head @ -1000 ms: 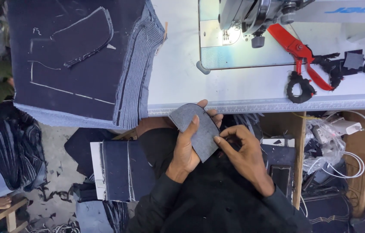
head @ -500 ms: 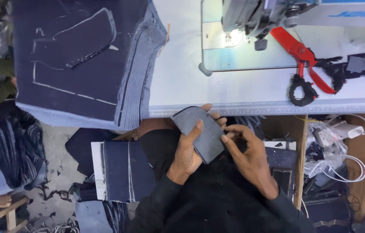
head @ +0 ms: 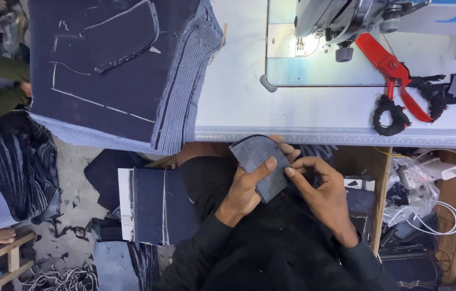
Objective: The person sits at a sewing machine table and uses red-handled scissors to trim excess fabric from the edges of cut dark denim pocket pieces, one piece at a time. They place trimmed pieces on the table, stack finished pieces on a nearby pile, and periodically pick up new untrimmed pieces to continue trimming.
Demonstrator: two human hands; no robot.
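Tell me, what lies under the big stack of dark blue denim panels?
The stack of dark blue denim panels rests on the white sewing table, overhanging its front edge. Whatever lies beneath is covered.

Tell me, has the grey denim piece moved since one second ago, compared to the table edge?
Yes, slightly. The denim piece has dropped a little below the table front edge, held by both hands.

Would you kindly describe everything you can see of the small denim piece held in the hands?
The small denim piece is grey-blue woven cloth, shaped like a pocket with one rounded end, and looks doubled or folded at its edge. It is held tilted in the air just below the front edge of the white sewing table, above the person's lap. The left hand grips it with the thumb on top; the right hand pinches its right edge.
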